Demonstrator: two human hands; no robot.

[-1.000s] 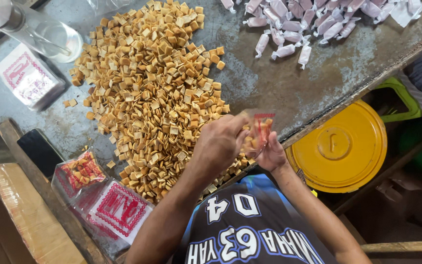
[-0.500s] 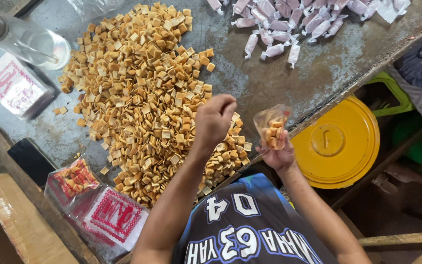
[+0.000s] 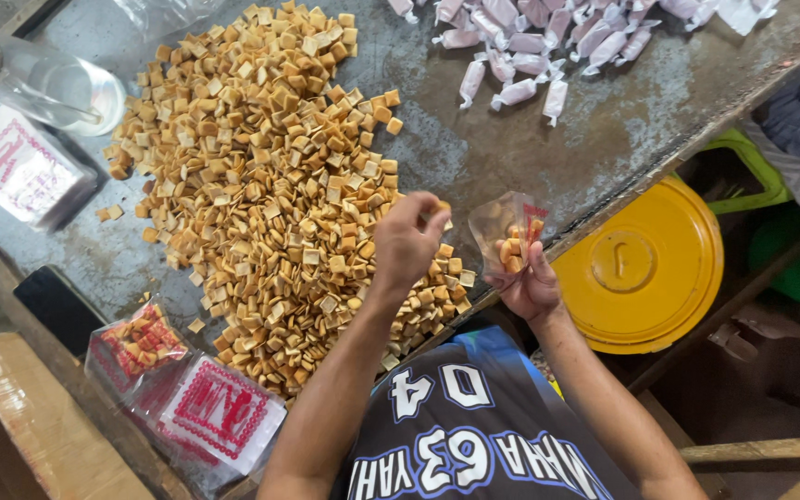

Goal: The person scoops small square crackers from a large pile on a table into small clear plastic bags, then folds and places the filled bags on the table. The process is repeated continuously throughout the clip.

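Small clear bag (image 3: 509, 239) sits in the right hand (image 3: 531, 289) at the table edge, pinched by its bottom, only a few crackers inside. Left hand (image 3: 406, 239) is just beside it, fingers closed on more crackers. Two filled packs (image 3: 145, 335) lie done, and a huge pile (image 3: 261, 176) is left on the table.

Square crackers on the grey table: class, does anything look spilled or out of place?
Mildly. The golden square crackers lie heaped bare on the stained grey table, and a few stray crackers sit apart off the heap's left side. The heap also runs to the near edge.
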